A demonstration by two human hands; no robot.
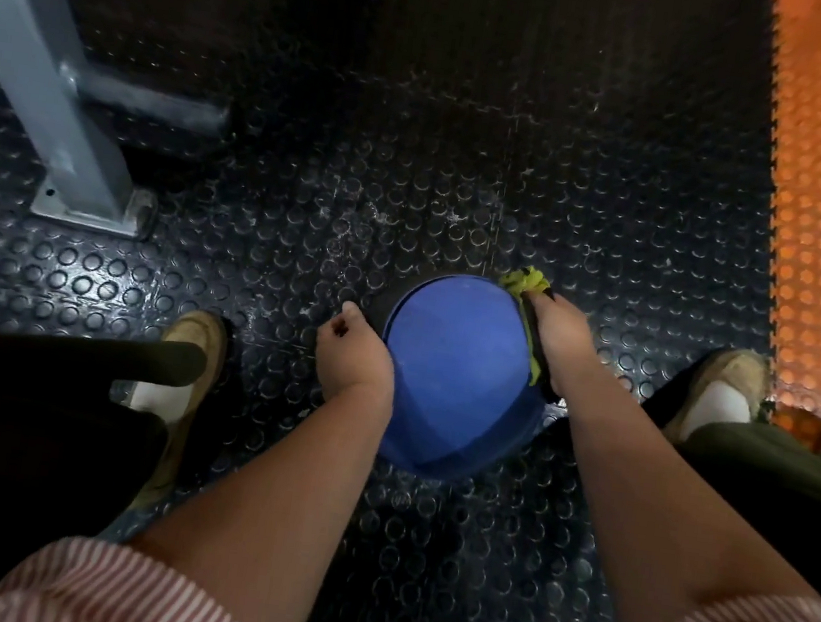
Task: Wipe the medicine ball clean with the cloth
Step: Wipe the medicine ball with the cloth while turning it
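No readable text — no labels, brands, numbers anywhere.

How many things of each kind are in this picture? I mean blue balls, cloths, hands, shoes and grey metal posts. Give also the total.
medicine ball: 1
cloth: 1
hands, the left hand and the right hand: 2
shoes: 2
grey metal post: 1
Total: 7

head cam | faces steeply down | close above floor (468,163)
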